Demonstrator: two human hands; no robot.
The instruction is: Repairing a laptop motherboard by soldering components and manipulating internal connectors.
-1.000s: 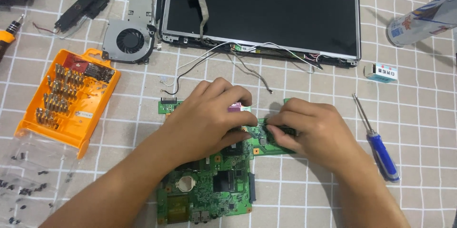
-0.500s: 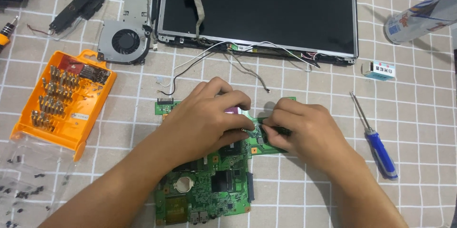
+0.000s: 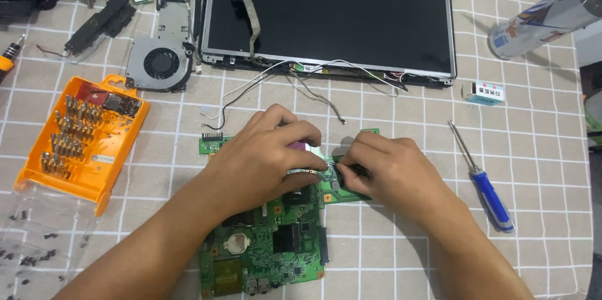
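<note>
A green laptop motherboard (image 3: 269, 247) lies flat on the checked cloth in the middle of the head view. My left hand (image 3: 266, 156) rests on its upper part, fingers curled over a purple-topped piece near the board's centre. My right hand (image 3: 389, 171) meets it from the right, fingertips pinched on a small dark part at the board's upper right edge. Both hands hide most of the board's top half. A small green connector tab (image 3: 212, 144) sticks out left of my left hand.
A laptop screen panel (image 3: 326, 15) with loose wires lies behind. A cooling fan (image 3: 160, 62) sits at its left. An orange bit case (image 3: 84, 137) and a clear tray of screws (image 3: 31, 243) lie left. A blue-handled screwdriver (image 3: 486, 184), small box (image 3: 486, 93) and spray can (image 3: 539, 21) lie right.
Both hands stay on the motherboard with only slight finger shifts; the view has drifted a little. Nothing was picked up or let go.
</note>
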